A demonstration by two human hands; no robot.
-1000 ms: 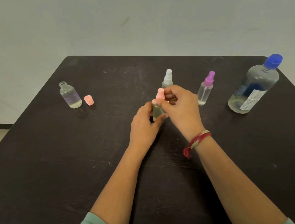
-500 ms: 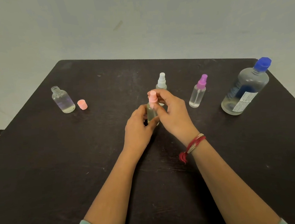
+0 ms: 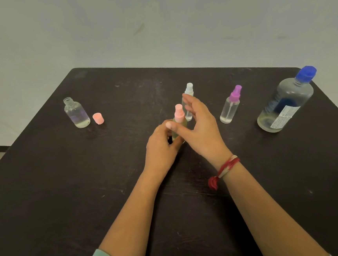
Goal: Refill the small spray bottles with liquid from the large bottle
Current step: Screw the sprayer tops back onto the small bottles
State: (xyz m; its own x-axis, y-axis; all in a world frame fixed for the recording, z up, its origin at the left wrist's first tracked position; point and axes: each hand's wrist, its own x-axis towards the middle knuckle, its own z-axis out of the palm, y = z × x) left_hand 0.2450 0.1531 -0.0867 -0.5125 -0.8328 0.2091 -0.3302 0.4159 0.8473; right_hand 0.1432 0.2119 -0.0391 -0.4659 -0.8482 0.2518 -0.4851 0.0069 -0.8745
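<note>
Head view, only 1 given

A small clear spray bottle w/ a pink pump top (image 3: 179, 116) is held upright near the bench centre. It is gripped low on its body by the left hand (image 3: 161, 147), fingers (image 3: 164, 132) curled round it. The right hand (image 3: 202, 129) is kept just beside the pump, fingers (image 3: 191, 103) spread and nearly straight, nothing held. Its thumb is laid across the bottle front; contact can't be told.

Progress, as judged: the pink pump is seated on its bottle and pale yellowish liquid is seen inside, so this one is prob. done or being closed. Just behind it a clear spray bottle w/ a white top (image 3: 189, 89) is stood; its level can't be read. To the right, a clear spray bottle w/ a purple top (image 3: 230, 107) is seen w/ only a little liquid at the bottom, so prob. yet to be filled. At far left a round clear plastic bottle (image 3: 76, 114) is left uncapped, approx. a shallow layer inside, w/ a loose pink cap (image 3: 98, 118) just beside it. The large clear bottle w/ a blue cap and label (image 3: 284, 101) is stood capped at far right, little liquid left in it.

The dark, scuffed wooden bench (image 3: 66, 177) is set against a plain pale wall (image 3: 155, 27)
</note>
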